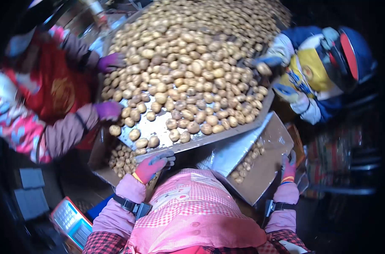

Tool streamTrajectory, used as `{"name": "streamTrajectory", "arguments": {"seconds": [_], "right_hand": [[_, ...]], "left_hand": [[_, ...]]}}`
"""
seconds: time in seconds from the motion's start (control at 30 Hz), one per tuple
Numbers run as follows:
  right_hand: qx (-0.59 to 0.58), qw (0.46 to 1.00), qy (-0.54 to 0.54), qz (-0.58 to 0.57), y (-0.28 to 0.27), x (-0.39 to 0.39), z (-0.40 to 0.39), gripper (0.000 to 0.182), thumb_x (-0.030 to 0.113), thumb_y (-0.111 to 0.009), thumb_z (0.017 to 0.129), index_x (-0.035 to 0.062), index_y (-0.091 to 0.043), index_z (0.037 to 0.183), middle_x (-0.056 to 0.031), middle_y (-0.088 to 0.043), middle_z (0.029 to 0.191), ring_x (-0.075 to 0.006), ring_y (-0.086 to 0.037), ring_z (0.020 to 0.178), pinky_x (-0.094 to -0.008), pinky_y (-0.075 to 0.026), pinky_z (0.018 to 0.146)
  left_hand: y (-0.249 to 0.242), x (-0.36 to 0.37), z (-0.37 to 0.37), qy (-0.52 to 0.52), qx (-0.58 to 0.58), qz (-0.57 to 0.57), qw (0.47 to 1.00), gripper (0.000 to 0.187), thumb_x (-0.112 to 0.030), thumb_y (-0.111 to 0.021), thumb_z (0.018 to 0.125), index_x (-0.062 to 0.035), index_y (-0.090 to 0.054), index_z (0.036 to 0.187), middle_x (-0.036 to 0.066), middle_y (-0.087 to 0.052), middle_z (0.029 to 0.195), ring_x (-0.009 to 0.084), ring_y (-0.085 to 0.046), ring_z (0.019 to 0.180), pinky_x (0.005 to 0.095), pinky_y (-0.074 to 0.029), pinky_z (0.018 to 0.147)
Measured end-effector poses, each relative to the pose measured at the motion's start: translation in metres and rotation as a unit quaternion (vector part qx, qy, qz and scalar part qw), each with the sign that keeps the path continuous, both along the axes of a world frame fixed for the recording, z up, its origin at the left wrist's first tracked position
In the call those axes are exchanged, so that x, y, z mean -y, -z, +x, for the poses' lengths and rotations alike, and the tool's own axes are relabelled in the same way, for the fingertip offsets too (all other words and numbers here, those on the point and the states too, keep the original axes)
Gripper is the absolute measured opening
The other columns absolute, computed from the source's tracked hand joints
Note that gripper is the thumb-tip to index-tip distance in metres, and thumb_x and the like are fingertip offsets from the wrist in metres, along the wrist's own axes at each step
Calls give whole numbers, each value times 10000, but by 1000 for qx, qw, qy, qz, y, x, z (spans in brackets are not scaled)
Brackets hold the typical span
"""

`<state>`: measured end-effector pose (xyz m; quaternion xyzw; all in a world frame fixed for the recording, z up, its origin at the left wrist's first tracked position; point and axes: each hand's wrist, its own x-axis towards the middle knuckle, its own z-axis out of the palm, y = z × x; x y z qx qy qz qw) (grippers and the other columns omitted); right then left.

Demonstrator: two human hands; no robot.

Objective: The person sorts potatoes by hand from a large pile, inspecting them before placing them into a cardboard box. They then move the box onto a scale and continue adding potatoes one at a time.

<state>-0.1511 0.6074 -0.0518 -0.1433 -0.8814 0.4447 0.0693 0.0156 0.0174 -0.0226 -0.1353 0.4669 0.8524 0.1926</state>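
Small potatoes (196,67) are heaped over a metal-topped sorting table (152,120) in front of me. My left hand (154,165), in a pink and grey glove, is at the table's near edge, fingers stretched out to the right and nothing seen in them. Off to the right, my right hand (288,166), gloved alike, is at the rim of a tilted cardboard box (262,180), its fingers seemingly closed over the edge. Inside that box lie some small potatoes (244,166) and a silvery sheet (239,146).
A second box with small potatoes (122,161) stands below the table's left corner. A co-worker in a red apron (59,89) reaches over the left side with purple gloves. Across on the right, another person's gloved hand (268,63) holds a potato. A red-rimmed crate (73,224) sits lower left.
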Motion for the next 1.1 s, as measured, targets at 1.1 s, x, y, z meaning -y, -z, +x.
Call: {"name": "streamTrajectory", "arguments": {"seconds": [1.1], "right_hand": [[243,839,-426,-238,-20,452,-146,676,524,-742,749,110,-558,1252,-70,-614,1046,-169,-590,919,-304,-508,812]], "left_hand": [[2,8,128,-405,86,-3,910,551,-227,-606,938,55,-416,1372,142,-562,1247,227,-561,1133,352,-443,980]]}}
